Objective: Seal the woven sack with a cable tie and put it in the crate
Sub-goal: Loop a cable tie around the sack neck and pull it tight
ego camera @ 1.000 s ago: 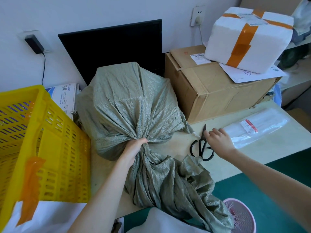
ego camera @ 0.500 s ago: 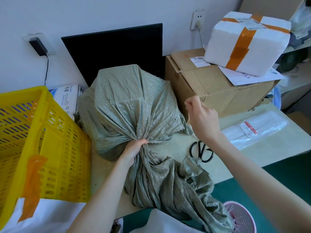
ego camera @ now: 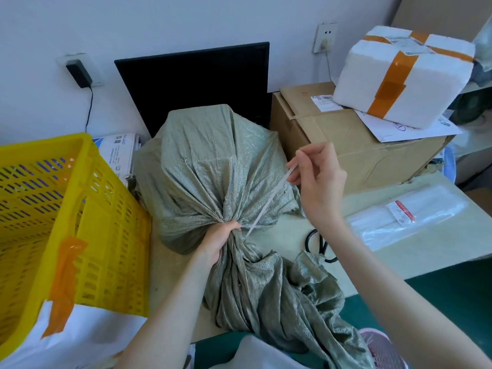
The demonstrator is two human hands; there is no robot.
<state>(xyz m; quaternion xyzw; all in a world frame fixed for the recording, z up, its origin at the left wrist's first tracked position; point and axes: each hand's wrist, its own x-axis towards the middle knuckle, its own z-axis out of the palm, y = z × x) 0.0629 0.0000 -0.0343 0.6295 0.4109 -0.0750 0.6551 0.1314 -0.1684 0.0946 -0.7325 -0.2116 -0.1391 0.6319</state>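
A full grey-green woven sack (ego camera: 210, 166) lies on the table in the middle of the view, its loose mouth trailing toward me over the table edge. My left hand (ego camera: 217, 239) squeezes the gathered neck of the sack. My right hand (ego camera: 315, 177) pinches one end of a thin white cable tie (ego camera: 267, 205), which slants down so its other tip is at the neck beside my left fingers. The yellow plastic crate (ego camera: 66, 222) stands at the left, tilted, with orange tape on its side.
Black scissors (ego camera: 320, 245) lie on the table behind my right forearm. A clear packet of cable ties (ego camera: 404, 217) lies at the right. A cardboard box (ego camera: 354, 145) with a taped white foam box (ego camera: 402, 73) stands behind, beside a black monitor (ego camera: 197, 81).
My right hand left the scissors area, rose with a white cable tie and brought it left to the sack's neck. My left hand kept its grip on the neck.
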